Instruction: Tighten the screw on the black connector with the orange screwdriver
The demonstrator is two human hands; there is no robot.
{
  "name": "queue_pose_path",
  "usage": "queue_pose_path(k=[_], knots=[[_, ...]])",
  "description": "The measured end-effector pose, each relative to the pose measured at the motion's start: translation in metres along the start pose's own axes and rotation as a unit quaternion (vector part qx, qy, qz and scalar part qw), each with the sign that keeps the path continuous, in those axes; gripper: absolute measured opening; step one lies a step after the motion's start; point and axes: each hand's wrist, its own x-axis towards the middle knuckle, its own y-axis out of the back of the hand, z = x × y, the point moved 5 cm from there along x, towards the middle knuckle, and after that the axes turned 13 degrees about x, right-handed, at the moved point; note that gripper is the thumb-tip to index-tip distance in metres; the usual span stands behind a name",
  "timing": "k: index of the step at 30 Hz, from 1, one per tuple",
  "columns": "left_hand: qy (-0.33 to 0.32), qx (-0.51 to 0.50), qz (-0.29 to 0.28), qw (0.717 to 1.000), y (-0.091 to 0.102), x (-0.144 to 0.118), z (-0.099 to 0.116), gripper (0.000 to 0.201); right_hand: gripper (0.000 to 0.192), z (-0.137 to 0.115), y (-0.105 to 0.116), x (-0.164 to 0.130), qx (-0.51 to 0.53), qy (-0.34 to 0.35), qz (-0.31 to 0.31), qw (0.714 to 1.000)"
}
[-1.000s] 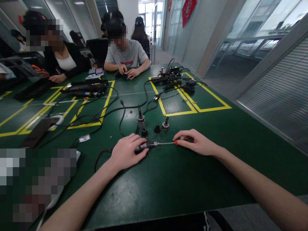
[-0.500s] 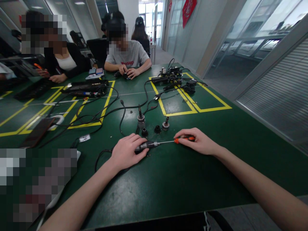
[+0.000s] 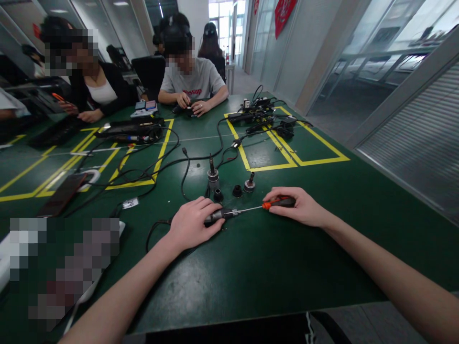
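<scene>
My left hand (image 3: 193,223) presses down on a dark cylindrical plug (image 3: 217,216) with a black cable, holding it flat on the green table (image 3: 258,267). My right hand (image 3: 299,208) grips the orange and black handle of a screwdriver (image 3: 276,203). Its thin metal shaft runs left and its tip meets the silver end of the plug. Just beyond my hands stand several small parts: a metal connector with a pin (image 3: 213,176), a second one (image 3: 250,183), and two black caps (image 3: 237,191).
Black cables (image 3: 158,162) spread over the table's middle between yellow taped rectangles (image 3: 279,153). A power strip with adapters (image 3: 258,114) lies at the back right. A dark phone (image 3: 62,194) lies at left. Two people sit at the far side.
The view shifted slightly. My right hand has rolled the screwdriver handle, so more of its orange and black grip shows. My left hand stays on the plug.
</scene>
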Motion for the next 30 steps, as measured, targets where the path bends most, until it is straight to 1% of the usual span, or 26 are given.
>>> queue_pose_path(k=[3,5,10,13,17,22,25,30], knots=[[0.000,0.003,0.000,1.000,0.0000,0.0007,0.0006,0.023,0.038,0.0028,-0.0014,0.0001,-0.027,-0.024,-0.022,0.999],[-0.001,0.003,0.002,1.000,0.0002,0.0006,0.0008,0.023,0.043,0.0036,-0.0015,-0.0002,-0.024,-0.034,-0.028,0.999],[0.000,-0.002,0.007,1.000,0.0004,-0.0003,0.0005,0.023,0.037,0.0020,0.0015,-0.0010,0.018,-0.037,0.005,0.999],[-0.001,-0.004,0.004,1.000,-0.0003,-0.0001,0.0005,0.023,0.034,0.0011,0.0023,-0.0007,0.026,-0.028,0.013,0.999],[-0.002,-0.005,0.003,1.000,0.0001,0.0001,0.0005,0.023,0.033,0.0023,0.0016,-0.0002,0.024,-0.015,0.000,1.000],[0.001,-0.004,0.003,1.000,0.0017,0.0000,0.0004,0.024,0.042,0.0055,-0.0003,-0.0012,0.003,-0.033,-0.030,0.999],[0.002,-0.002,0.003,1.000,0.0016,-0.0001,0.0001,0.023,0.040,0.0054,-0.0001,-0.0014,0.012,-0.043,-0.024,0.999],[0.002,-0.003,0.002,1.000,0.0006,-0.0006,-0.0010,0.023,0.039,0.0042,-0.0013,-0.0001,-0.002,-0.044,-0.019,0.999]])
